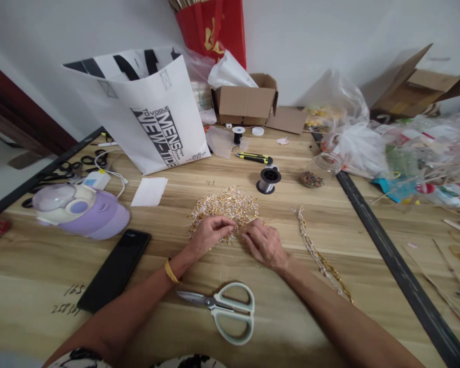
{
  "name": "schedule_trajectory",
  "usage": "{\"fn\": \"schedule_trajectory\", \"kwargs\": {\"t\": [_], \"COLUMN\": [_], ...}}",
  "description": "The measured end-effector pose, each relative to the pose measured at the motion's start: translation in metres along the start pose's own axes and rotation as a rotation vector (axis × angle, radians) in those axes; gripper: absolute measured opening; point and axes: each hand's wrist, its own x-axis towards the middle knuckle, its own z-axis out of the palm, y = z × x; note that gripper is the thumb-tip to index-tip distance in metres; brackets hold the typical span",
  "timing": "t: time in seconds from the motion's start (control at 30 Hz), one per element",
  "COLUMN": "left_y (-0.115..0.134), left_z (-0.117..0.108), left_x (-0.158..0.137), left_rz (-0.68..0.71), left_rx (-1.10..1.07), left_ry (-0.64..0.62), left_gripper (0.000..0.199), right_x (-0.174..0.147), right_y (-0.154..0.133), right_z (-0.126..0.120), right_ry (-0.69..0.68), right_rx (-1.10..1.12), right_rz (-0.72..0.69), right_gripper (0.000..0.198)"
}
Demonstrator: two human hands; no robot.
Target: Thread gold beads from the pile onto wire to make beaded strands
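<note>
A loose heap of small gold and clear beads (224, 204) lies on the wooden table, and both hands are at its near edge. My left hand (210, 234), with a gold bracelet (171, 272) on the wrist, has thumb and forefinger pinched together over the beads. Whatever sits in that pinch is too small to name. Just to its right, my right hand (265, 244) has its fingers curled and closed, their tips close to the left ones. What they grip is hidden. Strands of gold and clear beads (318, 253) lie right of my right hand. Pale-handled scissors (230, 309) rest between my forearms.
Behind the beads are a wire spool (269, 181), a yellow-black utility knife (254, 158) and a bead jar (319, 171). A black phone (115, 271) and a purple device (84, 212) lie left. A white bag (149, 112) and cardboard box (247, 102) stand at the back.
</note>
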Motion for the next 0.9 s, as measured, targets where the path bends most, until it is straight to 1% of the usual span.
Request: {"fn": "schedule_trajectory", "kwargs": {"t": [0.2, 0.43, 0.9], "left_y": [-0.0006, -0.0028, 0.0051], "left_z": [0.0000, -0.0001, 0.0023], "left_x": [0.0004, 0.0005, -0.0011], "left_rz": [0.003, 0.014, -0.017], "left_rx": [-0.012, 0.025, 0.016], "left_ry": [-0.012, -0.007, -0.021], "left_gripper": [0.018, 0.015, 0.015], "right_x": [0.0010, 0.0002, 0.0017], "right_y": [-0.0005, -0.0001, -0.0010], "right_z": [-0.0008, 0.0006, -0.0002], "right_ry": [0.008, -0.004, 0.004], "right_rx": [-0.005, -0.001, -0.004], "right_rz": [0.002, 0.011, -0.004], "right_gripper": [0.010, 0.008, 0.008]}}
